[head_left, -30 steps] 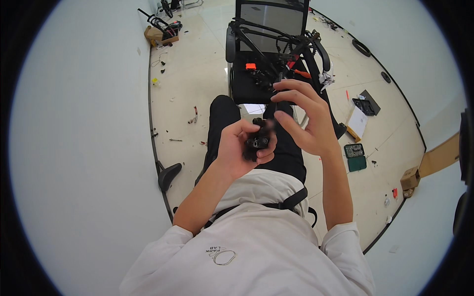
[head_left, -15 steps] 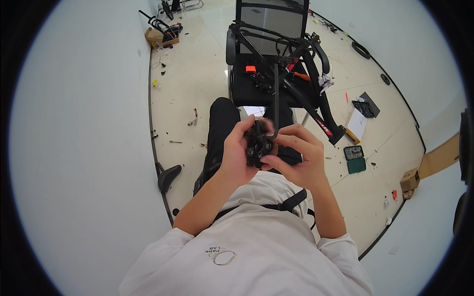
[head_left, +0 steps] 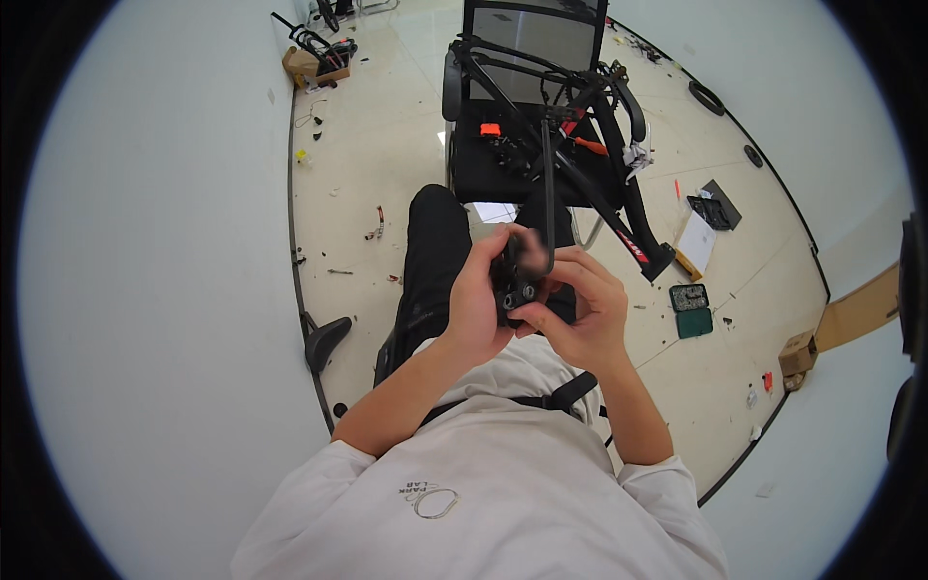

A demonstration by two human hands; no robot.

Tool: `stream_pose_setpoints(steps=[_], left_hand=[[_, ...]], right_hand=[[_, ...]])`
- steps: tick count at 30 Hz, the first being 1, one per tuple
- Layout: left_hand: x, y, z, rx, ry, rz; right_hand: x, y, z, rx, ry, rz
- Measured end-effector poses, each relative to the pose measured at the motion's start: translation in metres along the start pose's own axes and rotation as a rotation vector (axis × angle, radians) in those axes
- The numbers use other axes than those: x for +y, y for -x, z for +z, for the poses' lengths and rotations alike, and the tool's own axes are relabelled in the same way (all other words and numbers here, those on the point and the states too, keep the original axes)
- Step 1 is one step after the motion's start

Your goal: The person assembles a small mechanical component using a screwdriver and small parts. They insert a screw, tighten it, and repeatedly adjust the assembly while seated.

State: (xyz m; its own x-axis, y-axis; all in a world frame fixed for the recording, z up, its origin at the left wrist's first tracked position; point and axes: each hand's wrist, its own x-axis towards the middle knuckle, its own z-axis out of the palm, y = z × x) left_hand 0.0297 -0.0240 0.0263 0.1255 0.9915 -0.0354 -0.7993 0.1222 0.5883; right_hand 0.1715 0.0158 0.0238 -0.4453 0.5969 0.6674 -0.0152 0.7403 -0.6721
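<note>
In front of my waist, my left hand (head_left: 476,307) is wrapped round a small black bicycle part (head_left: 519,296) with round, silver-rimmed holes on its near end. Much of that part is hidden by my fingers and palm. My right hand (head_left: 588,307) has its fingers curled at the bent lower end of a long dark hex key (head_left: 549,193), while the thumb presses against the black part. The key's long arm points away from me, toward the chair. Blur between the hands hides where its short end sits.
A black chair (head_left: 474,179) ahead carries a black and red bicycle frame (head_left: 590,184), an orange-handled tool and an orange block (head_left: 490,130). On the floor lie a saddle (head_left: 327,340) to the left and a green case (head_left: 693,323) to the right. A cardboard box (head_left: 798,353) stands near the right wall.
Both hands and the black part have shifted slightly right. The hex key has moved a little right too, and less of the black part shows.
</note>
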Motion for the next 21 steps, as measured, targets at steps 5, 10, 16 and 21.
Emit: stream_pose_setpoints(steps=[5, 10, 16, 21], left_hand=[[-0.0061, -0.0019, -0.0061, 0.029, 0.001, 0.071], [-0.0053, -0.0033, -0.0082, -0.085, 0.02, 0.047], [-0.0007, 0.0019, -0.0087, -0.265, 0.023, 0.007], [-0.0036, 0.0005, -0.011, -0.343, -0.026, 0.005]], right_hand=[[-0.0083, 0.0007, 0.0086, 0.06, -0.022, 0.026], [-0.0065, -0.001, 0.0049, 0.084, 0.063, -0.004], [-0.0094, -0.002, 0.0029, 0.121, 0.123, -0.049], [-0.0099, 0.0012, 0.0032, 0.152, 0.199, -0.096]])
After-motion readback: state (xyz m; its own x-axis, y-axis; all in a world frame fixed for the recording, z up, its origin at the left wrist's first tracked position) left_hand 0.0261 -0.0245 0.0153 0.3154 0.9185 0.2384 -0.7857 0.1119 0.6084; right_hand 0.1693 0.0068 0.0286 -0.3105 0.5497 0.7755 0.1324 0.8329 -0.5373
